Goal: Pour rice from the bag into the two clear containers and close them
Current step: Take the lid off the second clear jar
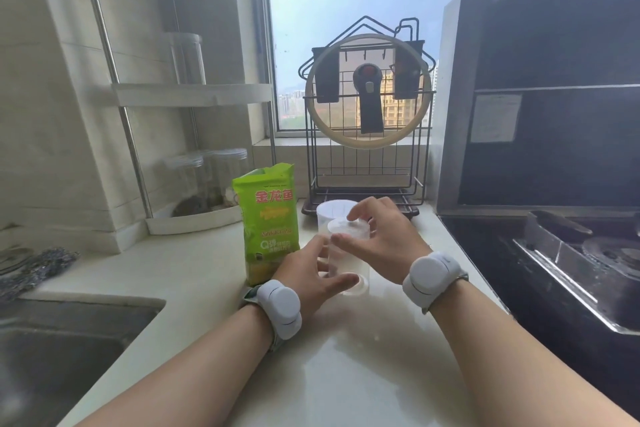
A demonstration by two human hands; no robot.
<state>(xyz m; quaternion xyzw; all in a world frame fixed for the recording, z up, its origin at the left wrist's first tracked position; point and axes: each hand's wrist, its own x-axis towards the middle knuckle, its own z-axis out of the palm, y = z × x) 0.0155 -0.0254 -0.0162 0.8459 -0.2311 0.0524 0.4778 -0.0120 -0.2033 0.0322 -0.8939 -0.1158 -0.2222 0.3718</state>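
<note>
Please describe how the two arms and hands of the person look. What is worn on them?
Both forearms are bare, with no sleeves in view. Each wrist carries a white, rounded device made of two smooth lobes: the left wrist device sits on a greenish patterned strap, and the right wrist device on a grey strap. The left hand and right hand are bare, with no gloves or rings visible.

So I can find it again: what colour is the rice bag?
Bright green rice bag with red lettering, clearest in the head view.
</note>
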